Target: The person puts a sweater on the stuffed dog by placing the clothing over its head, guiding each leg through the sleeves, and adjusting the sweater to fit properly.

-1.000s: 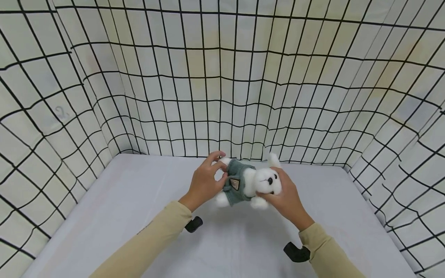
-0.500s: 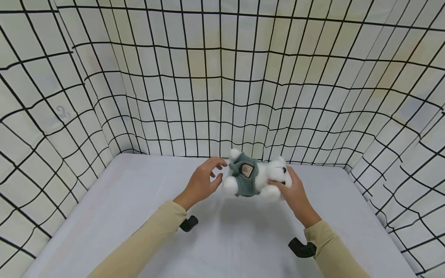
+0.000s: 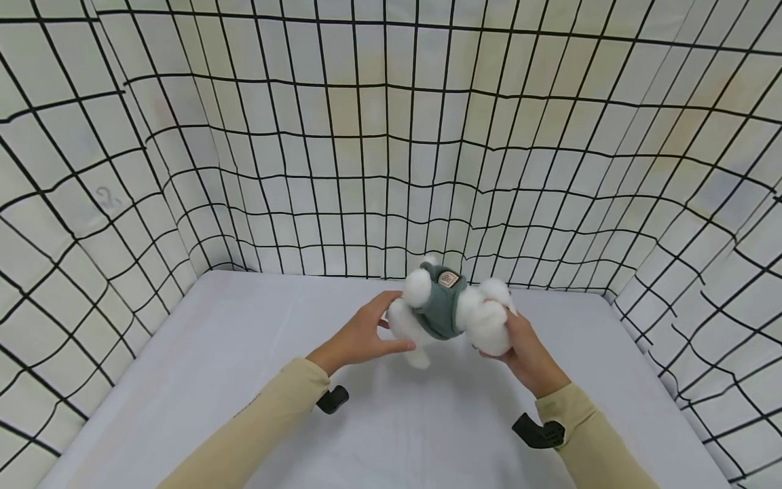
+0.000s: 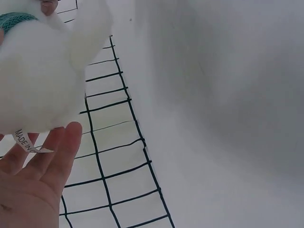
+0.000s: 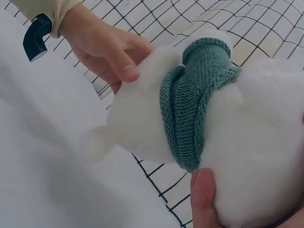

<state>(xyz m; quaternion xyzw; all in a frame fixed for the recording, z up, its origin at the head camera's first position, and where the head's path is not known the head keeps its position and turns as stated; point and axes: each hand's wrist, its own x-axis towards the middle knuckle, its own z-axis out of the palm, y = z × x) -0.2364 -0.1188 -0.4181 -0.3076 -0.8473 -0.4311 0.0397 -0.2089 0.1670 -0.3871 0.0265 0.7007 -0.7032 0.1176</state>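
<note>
A fluffy white plush toy (image 3: 408, 320), shaped like a dog, wears a teal knitted sweater (image 3: 441, 314) with a small patch. It is held up sideways, head to the right, its short tail (image 3: 418, 358) hanging at the left. My right hand (image 3: 530, 353) grips the head, and its thumb (image 5: 203, 194) presses into the fur by the sweater's edge. At the toy's rear, my left hand (image 3: 362, 334) has thumb and fingers spread around it. In the left wrist view, its straight fingers (image 4: 70, 142) touch the toy beside a white label (image 4: 24, 141). The toy's face is mostly hidden.
Below lies a white tabletop (image 3: 391, 435). Black grid netting (image 3: 397, 156) over pale walls rises at the back and on both sides. Dark curved pieces (image 3: 539, 432) stick out by both tan sleeves (image 3: 269, 414).
The toy has rolled in my right hand, so its face and front turned away and the patch moved up. My left hand let go of its rear, then came back against it with fingers spread.
</note>
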